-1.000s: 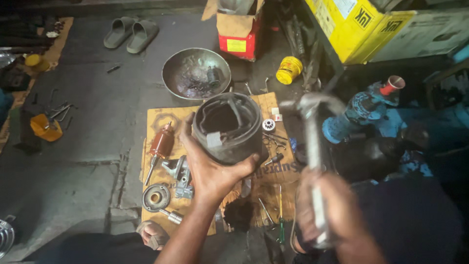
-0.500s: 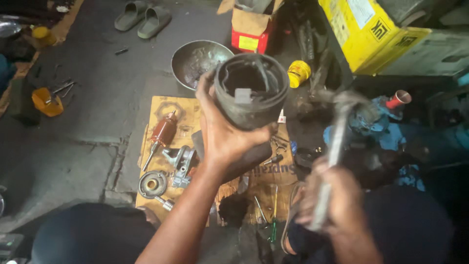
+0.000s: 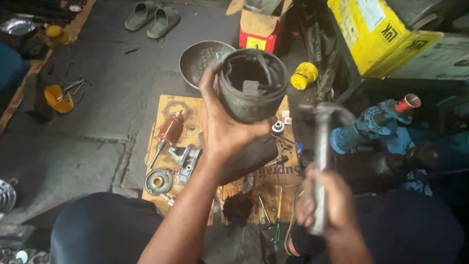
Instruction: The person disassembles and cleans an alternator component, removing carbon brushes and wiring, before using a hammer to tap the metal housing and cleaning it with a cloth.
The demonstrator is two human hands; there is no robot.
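My left hand (image 3: 222, 129) grips a dark, greasy cylindrical motor housing (image 3: 251, 88), lifted above the cardboard sheet (image 3: 166, 105) with its open end facing me. My right hand (image 3: 325, 205) is closed around the handle of a metal hammer (image 3: 322, 146), held upright to the right of the housing; the hammer head is blurred. On the cardboard below lie a copper-wound rotor (image 3: 168, 134), a round metal end cover (image 3: 157, 182) and a small metal bracket (image 3: 185, 156).
A metal bowl (image 3: 198, 56) sits beyond the cardboard, with a red and brown box (image 3: 259, 29), a yellow tin (image 3: 304, 76) and yellow cartons (image 3: 376, 34) behind. A blue pump body (image 3: 371, 127) stands at right. Slippers (image 3: 151, 17) and an orange cup (image 3: 57, 100) lie at left.
My left hand has raised the housing higher and tilted its opening toward me. The hammer in my right hand has swung up to a more upright position.
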